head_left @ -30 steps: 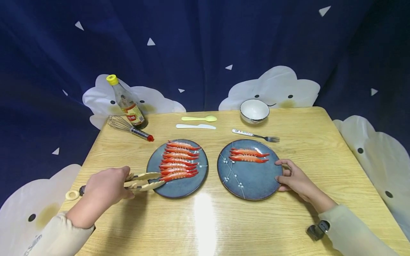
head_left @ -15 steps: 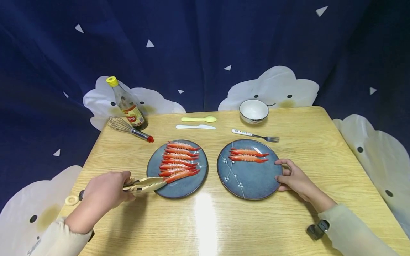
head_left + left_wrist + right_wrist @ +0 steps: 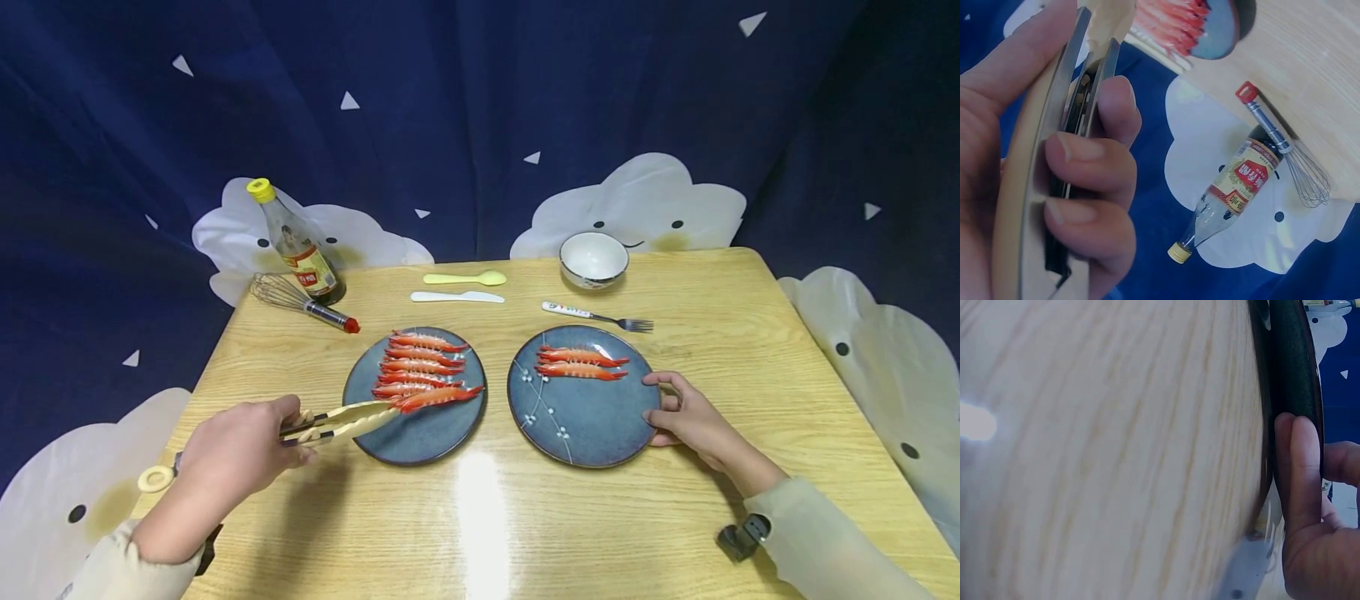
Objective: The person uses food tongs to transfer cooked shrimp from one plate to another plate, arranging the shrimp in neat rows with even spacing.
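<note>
My left hand (image 3: 234, 450) grips a pair of tongs (image 3: 351, 421) with cream tips; in the left wrist view its fingers curl round the metal handles (image 3: 1038, 181). The tips pinch one end of an orange-red shrimp (image 3: 438, 398), which is over the front of the left blue plate (image 3: 431, 440). Several other shrimp (image 3: 422, 366) lie in a row on that plate. My right hand (image 3: 693, 422) holds the right edge of a second blue plate (image 3: 588, 425), pinching its rim (image 3: 1297, 362) between thumb and fingers. Two shrimp (image 3: 581, 363) lie near that plate's far side.
Behind the plates lie a yellow spoon (image 3: 465, 279), a white knife (image 3: 457, 297) and a fork (image 3: 600, 317). A white bowl (image 3: 594, 260) stands at the back. A sauce bottle (image 3: 300, 246) and a whisk (image 3: 307, 304) are at the back left of the wooden table (image 3: 570, 533).
The tongs have closed on the nearest shrimp and shifted it up and to the right, away from the row's front. The right hand and its plate have stayed put.
</note>
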`<state>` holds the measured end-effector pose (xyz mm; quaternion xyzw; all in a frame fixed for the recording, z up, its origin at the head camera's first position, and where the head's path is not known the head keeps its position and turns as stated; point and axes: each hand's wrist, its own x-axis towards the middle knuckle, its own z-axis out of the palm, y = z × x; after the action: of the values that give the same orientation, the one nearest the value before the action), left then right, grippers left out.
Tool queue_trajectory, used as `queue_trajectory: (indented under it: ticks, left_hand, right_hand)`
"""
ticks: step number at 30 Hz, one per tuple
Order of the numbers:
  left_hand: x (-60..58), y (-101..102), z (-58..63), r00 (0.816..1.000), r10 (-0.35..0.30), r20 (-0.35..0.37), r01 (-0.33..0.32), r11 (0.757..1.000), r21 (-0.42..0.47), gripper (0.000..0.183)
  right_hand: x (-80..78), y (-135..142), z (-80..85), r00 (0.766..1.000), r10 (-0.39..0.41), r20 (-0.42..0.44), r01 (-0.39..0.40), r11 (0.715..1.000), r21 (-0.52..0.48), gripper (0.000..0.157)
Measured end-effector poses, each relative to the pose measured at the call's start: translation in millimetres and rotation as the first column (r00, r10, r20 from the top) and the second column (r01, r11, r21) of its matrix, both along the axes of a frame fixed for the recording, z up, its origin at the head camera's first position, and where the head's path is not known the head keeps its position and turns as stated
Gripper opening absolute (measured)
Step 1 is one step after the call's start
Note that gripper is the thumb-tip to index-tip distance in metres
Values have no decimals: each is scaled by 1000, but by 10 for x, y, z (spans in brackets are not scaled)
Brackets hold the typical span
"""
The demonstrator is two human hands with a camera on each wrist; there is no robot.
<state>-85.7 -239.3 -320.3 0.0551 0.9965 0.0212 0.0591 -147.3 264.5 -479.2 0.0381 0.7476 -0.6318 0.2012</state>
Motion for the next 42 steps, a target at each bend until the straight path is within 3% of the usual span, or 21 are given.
queue_trajectory:
  ticks: [8, 14, 21, 27, 34, 42]
  left_hand:
    - [-30, 55, 75, 997, -13, -77, 17, 998, 57, 38]
    - [-186, 276, 63, 996, -32, -82, 42, 993, 114, 39]
    - [-486, 746, -117, 992, -121, -46, 126, 982, 139, 43]
    - [-696, 1088, -309, 986, -164, 21, 159, 975, 154, 44]
    - [-819, 1255, -485, 980, -176, 96, 164, 979, 119, 42]
    - [-857, 1368, -592, 979, -179, 100, 167, 979, 120, 40]
  right_hand:
    - [6, 11, -10, 1000, 5, -5, -5, 1000, -1, 55]
    - [9, 11, -7, 1000, 22, -10, -22, 1000, 2, 54]
    - [28, 14, -8, 1000, 17, -3, -17, 1000, 3, 53]
    - [22, 27, 5, 1000, 10, -9, -11, 1000, -9, 54]
    - [2, 2, 21, 1000, 24, -5, -25, 999, -37, 54]
    - [18, 5, 31, 1000, 15, -5, -15, 999, -38, 54]
